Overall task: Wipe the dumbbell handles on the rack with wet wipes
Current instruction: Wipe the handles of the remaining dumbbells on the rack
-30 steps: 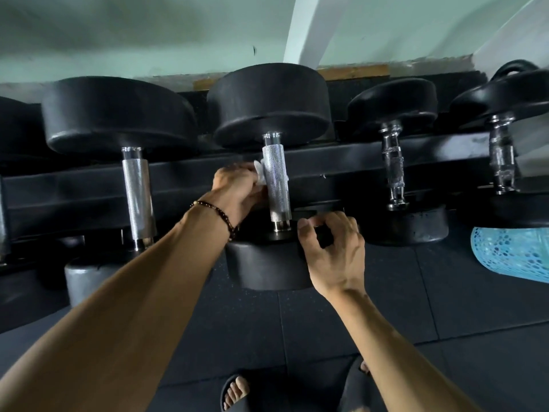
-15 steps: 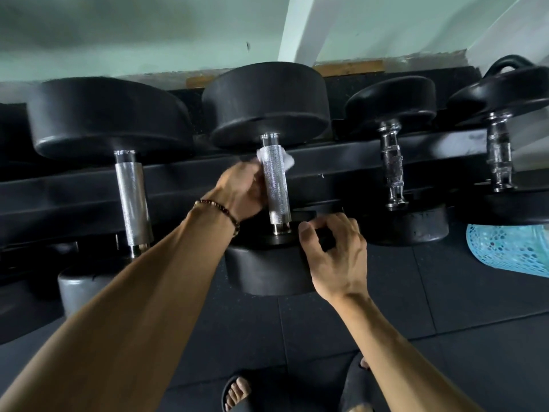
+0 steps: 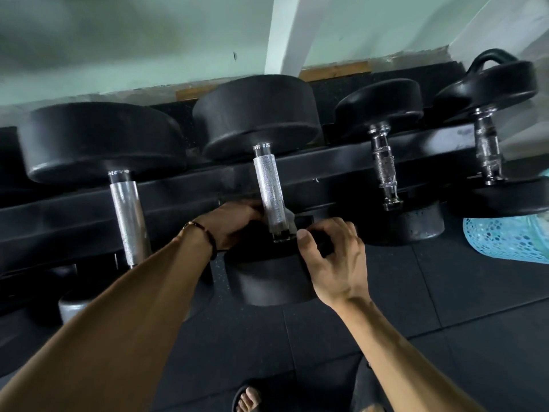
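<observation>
Several black dumbbells lie across a black rack (image 3: 341,162). The middle dumbbell has a knurled silver handle (image 3: 269,185). My left hand (image 3: 234,224) grips the near end of that handle with a white wet wipe (image 3: 289,218) wrapped round it; only a corner of the wipe shows right of the handle. My right hand (image 3: 332,257) rests on the near black head (image 3: 267,281) of the same dumbbell, thumb and fingers curled over its edge.
Another silver handle (image 3: 127,221) stands to the left. Two chrome handles (image 3: 384,168) (image 3: 487,153) stand to the right. A turquoise mesh basket (image 3: 511,236) sits on the dark rubber floor at the right. My sandalled foot (image 3: 248,398) is below.
My left hand slid the wipe from the far end of the handle down to its near end. My right hand stayed on the dumbbell head.
</observation>
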Action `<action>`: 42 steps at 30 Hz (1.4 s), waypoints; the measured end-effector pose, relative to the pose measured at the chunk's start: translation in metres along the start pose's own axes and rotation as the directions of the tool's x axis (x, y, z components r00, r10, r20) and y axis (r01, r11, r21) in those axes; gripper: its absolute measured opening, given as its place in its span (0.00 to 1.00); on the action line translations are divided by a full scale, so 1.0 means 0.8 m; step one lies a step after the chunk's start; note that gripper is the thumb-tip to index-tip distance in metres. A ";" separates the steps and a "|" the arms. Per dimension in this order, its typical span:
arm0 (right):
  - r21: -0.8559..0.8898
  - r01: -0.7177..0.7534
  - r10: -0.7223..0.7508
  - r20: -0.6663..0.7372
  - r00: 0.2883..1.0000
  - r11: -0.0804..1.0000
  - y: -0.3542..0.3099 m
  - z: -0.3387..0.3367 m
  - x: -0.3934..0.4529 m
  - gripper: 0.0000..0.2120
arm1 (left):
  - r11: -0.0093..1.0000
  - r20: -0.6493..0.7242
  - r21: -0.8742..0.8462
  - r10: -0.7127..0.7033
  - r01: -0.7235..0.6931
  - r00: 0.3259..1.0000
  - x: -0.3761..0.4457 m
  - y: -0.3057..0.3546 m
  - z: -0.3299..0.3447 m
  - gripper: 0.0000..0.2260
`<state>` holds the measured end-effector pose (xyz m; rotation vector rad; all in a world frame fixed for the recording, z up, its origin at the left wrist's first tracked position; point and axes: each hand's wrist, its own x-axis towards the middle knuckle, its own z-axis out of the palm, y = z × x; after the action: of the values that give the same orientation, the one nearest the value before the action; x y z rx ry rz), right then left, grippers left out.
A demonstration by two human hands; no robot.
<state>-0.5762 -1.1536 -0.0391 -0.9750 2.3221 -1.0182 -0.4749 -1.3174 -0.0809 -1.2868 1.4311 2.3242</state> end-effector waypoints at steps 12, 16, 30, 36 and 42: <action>-0.019 0.000 0.000 -0.011 1.000 1.000 0.002 0.001 0.001 0.23 | 0.992 -0.114 0.088 0.096 -0.086 0.989 0.003 0.009 -0.007 0.15; -0.021 -0.003 0.003 -0.008 1.000 1.000 0.003 0.002 0.001 0.23 | 0.997 -0.122 0.064 0.046 -0.039 0.991 -0.001 0.016 -0.004 0.14; -0.087 0.198 -0.198 0.002 0.980 0.976 -0.012 -0.005 -0.005 0.16 | 0.993 -0.528 -0.105 -0.017 -0.045 0.849 -0.098 0.024 0.013 0.05; -0.085 0.529 -0.514 0.147 0.845 0.844 -0.075 0.019 -0.020 0.11 | 0.974 -0.489 -0.121 0.110 -0.192 0.866 -0.172 0.035 0.027 0.07; 0.195 0.526 -0.548 0.081 0.832 0.828 -0.106 0.045 -0.040 0.09 | 0.982 -0.514 0.038 0.180 -0.187 0.839 -0.229 0.010 0.002 0.06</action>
<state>-0.4961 -1.1879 0.0054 -1.6276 1.8443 -1.2824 -0.3646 -1.2640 0.0556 -1.9711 1.7529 2.1926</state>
